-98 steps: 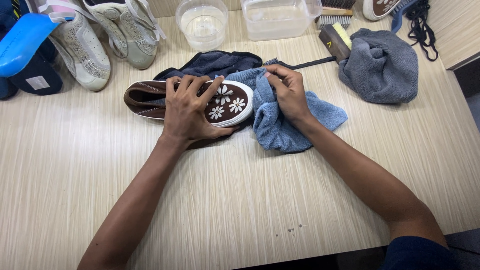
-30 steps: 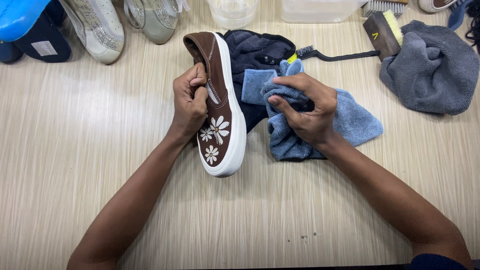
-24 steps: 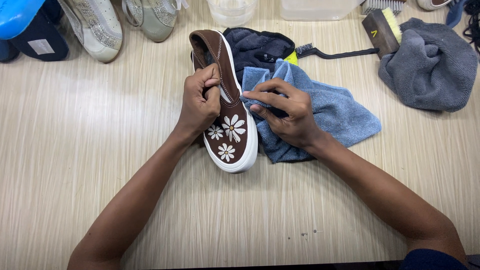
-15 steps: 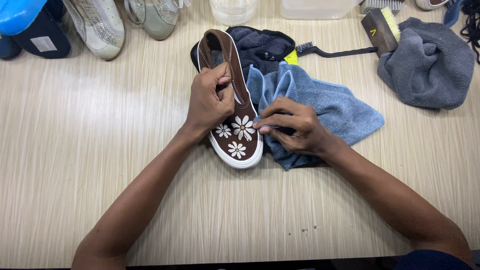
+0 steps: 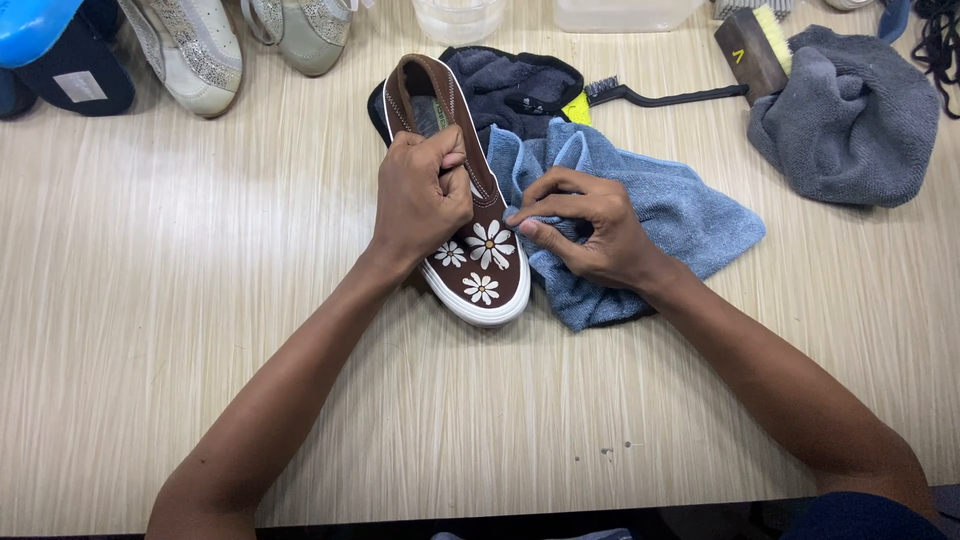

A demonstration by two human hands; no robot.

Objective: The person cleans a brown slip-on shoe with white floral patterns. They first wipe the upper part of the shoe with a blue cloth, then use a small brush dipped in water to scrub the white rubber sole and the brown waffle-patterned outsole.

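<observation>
The pale wooden table (image 5: 180, 300) carries everything, and the brown slip-on shoe (image 5: 470, 215) with white daisies lies near its middle, toe toward the person. Right of the shoe and touching it is a crumpled blue cloth (image 5: 670, 215); behind the shoe lies a dark blue cloth (image 5: 510, 85). Well to the shoe's right sits a grey towel (image 5: 850, 115) with a wooden brush (image 5: 750, 45) at its edge. Behind and left of the shoe stand pale sneakers (image 5: 195, 50). The left hand (image 5: 420, 195) is clamped over the shoe's middle, fingers curled on its upper. The right hand (image 5: 585, 230) pinches the blue cloth, fingertips (image 5: 525, 225) together, just beside the shoe's side.
</observation>
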